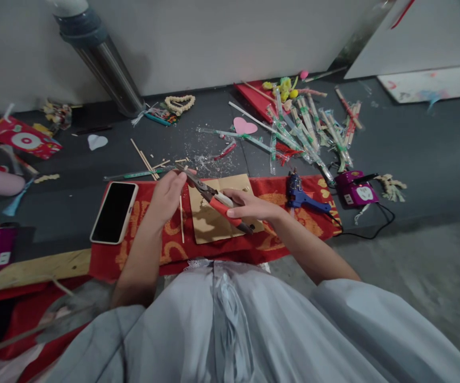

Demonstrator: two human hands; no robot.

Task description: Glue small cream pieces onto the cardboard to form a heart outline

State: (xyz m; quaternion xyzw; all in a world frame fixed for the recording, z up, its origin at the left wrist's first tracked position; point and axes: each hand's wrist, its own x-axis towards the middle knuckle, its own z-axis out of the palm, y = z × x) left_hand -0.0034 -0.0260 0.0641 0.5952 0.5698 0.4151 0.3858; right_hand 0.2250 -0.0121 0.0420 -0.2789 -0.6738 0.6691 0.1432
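Note:
In my right hand is a pair of pliers with orange handles, slanting up and left over a tan cardboard sheet. My left hand pinches a short wooden stick by the plier jaws; its fingers partly hide it. Whether the jaws touch the stick I cannot tell. A longer thin stick lies beside the cardboard on the red cloth. More cut sticks and crumbs are scattered on the dark table beyond my left hand.
A phone rests at the cloth's left end, a blue glue gun at its right, corded near a purple box. Wrapped chopsticks pile up behind. A steel thermos stands at the back left, near a heart-shaped stick frame.

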